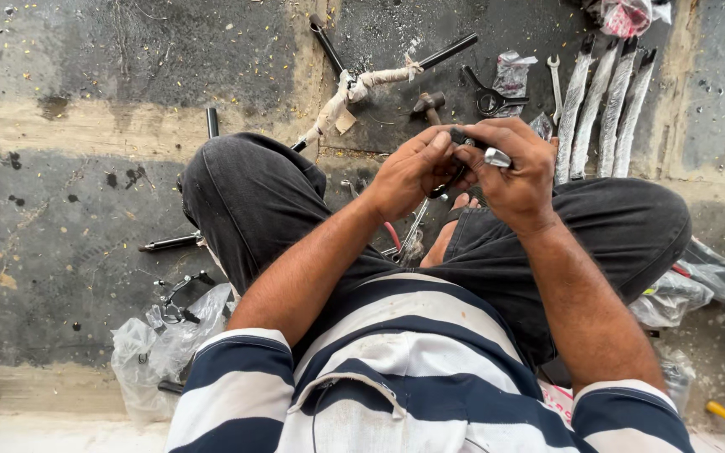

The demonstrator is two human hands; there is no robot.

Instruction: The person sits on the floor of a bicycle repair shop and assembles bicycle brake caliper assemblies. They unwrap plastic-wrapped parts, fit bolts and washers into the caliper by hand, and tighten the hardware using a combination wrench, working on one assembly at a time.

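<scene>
Over concrete floor (86, 252), both hands (463, 172) pinch a small metal part (497, 157).

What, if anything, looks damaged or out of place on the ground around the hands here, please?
The black bar lying on the concrete beyond the hands looks odd: its middle is bound in frayed whitish wrapping, with loose ends trailing. Nothing appears spilled.

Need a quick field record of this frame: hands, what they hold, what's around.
setting: person seated on a concrete floor
left hand: pinching a small dark part, meets the other hand
right hand: gripping a small shiny metal piece
ahead: hammer, pliers, spanner, four wrapped long parts
left side: clear plastic bag
</scene>
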